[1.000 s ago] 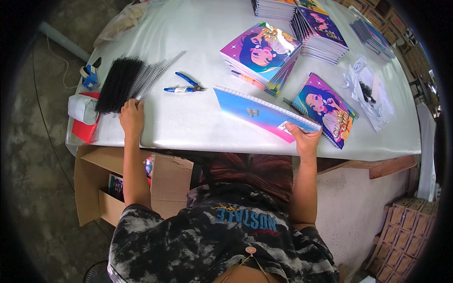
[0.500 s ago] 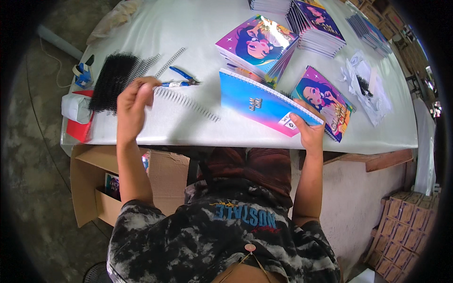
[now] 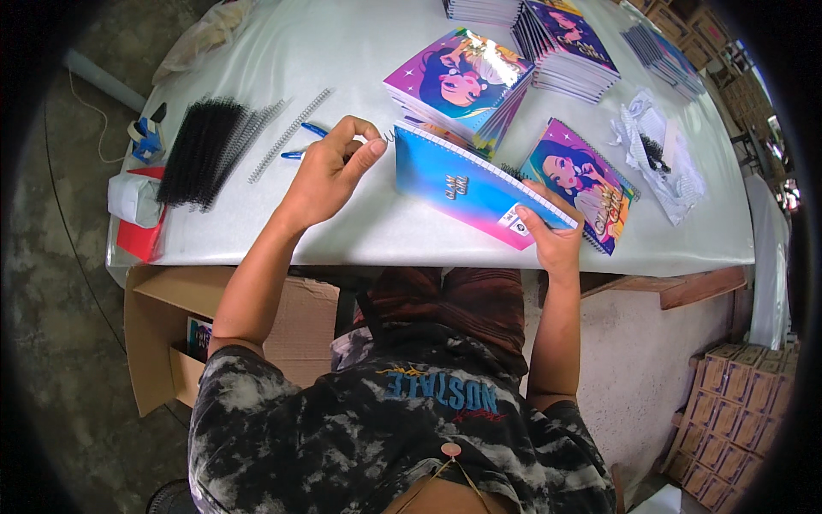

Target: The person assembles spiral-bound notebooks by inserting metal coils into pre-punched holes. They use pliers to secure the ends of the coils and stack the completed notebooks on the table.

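Observation:
My right hand [image 3: 555,238] grips a notebook [image 3: 471,190] with a blue-to-pink cover by its right end, thumb on the front. A row of punched holes runs along its upper edge. At the notebook's upper left corner, my left hand [image 3: 338,167] is closed in a pinch on a spiral binding coil [image 3: 390,135]. Only a short bit of the coil shows between the fingers and the corner; the rest is hidden. Partly behind the left hand lie blue-handled cutting pliers [image 3: 315,129].
Black spiral coils [image 3: 201,154] lie heaped on the left of the table, with a loose coil [image 3: 291,134] beside them. Stacked notebooks [image 3: 462,81] stand beyond the held one; another notebook [image 3: 572,176] lies at right, near crumpled white wrapping [image 3: 655,154]. An open cardboard box [image 3: 158,325] sits below left.
My left hand has moved right, from beside the coil heap to the notebook's upper left corner. The coil length that trailed over the table from it is now mostly out of sight.

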Demonstrator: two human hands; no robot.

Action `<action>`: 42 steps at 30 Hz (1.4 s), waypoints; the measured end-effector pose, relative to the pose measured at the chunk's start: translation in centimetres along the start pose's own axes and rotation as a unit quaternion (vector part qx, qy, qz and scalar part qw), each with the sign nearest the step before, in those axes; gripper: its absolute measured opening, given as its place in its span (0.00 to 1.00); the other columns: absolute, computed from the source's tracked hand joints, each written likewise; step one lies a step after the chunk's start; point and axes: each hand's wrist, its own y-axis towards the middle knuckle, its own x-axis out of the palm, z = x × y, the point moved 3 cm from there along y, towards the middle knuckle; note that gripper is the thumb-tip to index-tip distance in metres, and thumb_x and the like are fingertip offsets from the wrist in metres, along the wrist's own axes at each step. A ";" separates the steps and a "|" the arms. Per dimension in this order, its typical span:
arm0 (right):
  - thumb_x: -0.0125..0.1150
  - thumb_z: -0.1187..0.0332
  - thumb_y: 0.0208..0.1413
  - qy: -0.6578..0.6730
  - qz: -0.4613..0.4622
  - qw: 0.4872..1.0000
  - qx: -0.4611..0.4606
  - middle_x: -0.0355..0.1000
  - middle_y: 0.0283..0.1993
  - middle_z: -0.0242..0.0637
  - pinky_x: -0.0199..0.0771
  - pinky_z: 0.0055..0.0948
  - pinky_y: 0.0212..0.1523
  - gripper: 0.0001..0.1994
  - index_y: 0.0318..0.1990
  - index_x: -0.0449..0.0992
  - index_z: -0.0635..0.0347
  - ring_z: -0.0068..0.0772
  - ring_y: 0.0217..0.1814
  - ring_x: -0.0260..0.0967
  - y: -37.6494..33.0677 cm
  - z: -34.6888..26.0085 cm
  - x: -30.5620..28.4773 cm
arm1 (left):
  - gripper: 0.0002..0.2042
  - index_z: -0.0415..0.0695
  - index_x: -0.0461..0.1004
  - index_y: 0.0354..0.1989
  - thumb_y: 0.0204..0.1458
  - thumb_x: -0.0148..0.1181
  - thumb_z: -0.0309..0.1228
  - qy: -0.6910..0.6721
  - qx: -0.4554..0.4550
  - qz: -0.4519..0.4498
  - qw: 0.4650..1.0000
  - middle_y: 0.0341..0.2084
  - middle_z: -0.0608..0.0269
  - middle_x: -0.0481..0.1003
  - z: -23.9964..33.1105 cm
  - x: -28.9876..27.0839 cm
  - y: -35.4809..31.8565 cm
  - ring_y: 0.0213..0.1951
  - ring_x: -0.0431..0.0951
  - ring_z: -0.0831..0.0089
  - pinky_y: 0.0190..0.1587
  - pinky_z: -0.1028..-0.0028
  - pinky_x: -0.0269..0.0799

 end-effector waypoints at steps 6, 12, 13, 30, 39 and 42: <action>0.58 0.82 0.47 -0.009 -0.004 0.999 0.040 0.74 0.40 0.38 0.68 0.17 0.41 0.14 0.44 0.74 0.69 0.19 0.38 0.69 -0.2 -0.3 0.2 | 0.17 0.39 0.67 0.28 0.59 0.44 0.41 -0.077 0.010 -0.017 0.997 0.13 0.74 0.57 -0.2 0.2 0.8 0.18 0.53 0.85 0.21 0.84 0.49; 0.56 0.82 0.48 -0.013 -0.060 0.996 -0.057 0.74 0.39 0.40 0.67 0.17 0.39 0.12 0.43 0.74 0.70 0.19 0.35 0.68 0.2 -0.9 0.5 | 0.13 0.43 0.68 0.26 0.55 0.52 0.40 -0.215 -0.104 -0.110 0.965 0.14 0.73 0.62 0.6 -1.5 2.4 0.17 0.58 0.84 0.19 0.85 0.51; 0.56 0.82 0.48 -0.005 -0.068 0.995 -0.067 0.74 0.38 0.40 0.67 0.17 0.39 0.12 0.43 0.74 0.70 0.20 0.34 0.68 0.1 -0.8 0.4 | 0.13 0.43 0.68 0.26 0.54 0.54 0.40 -0.193 -0.073 -0.102 0.973 0.15 0.72 0.62 0.8 -1.7 2.8 0.18 0.58 0.84 0.20 0.85 0.52; 0.53 0.82 0.46 -0.062 -0.074 0.995 -0.038 0.73 0.45 0.43 0.70 0.24 0.45 0.15 0.44 0.74 0.67 0.31 0.44 0.73 -0.8 -1.2 1.4 | 0.12 0.42 0.72 0.37 0.43 0.61 0.30 0.436 0.208 -0.167 0.859 0.34 0.59 0.73 7.2 -1.6 1.0 0.40 0.71 0.61 0.43 0.68 0.65; 0.55 0.83 0.45 -0.083 -0.072 0.993 -0.053 0.74 0.44 0.43 0.70 0.24 0.45 0.16 0.44 0.74 0.67 0.33 0.44 0.73 -1.3 -1.7 2.1 | 0.13 0.43 0.71 0.35 0.39 0.63 0.30 0.492 0.251 -0.129 0.823 0.31 0.62 0.73 9.2 -1.3 0.9 0.37 0.72 0.61 0.42 0.66 0.67; 0.55 0.83 0.45 -0.047 -0.067 0.997 -0.012 0.74 0.43 0.43 0.70 0.23 0.44 0.16 0.44 0.74 0.67 0.32 0.43 0.73 -1.9 -1.9 2.4 | 0.11 0.43 0.71 0.33 0.40 0.62 0.30 0.423 0.407 0.034 0.809 0.29 0.62 0.73 8.2 -1.0 0.6 0.36 0.73 0.61 0.41 0.67 0.68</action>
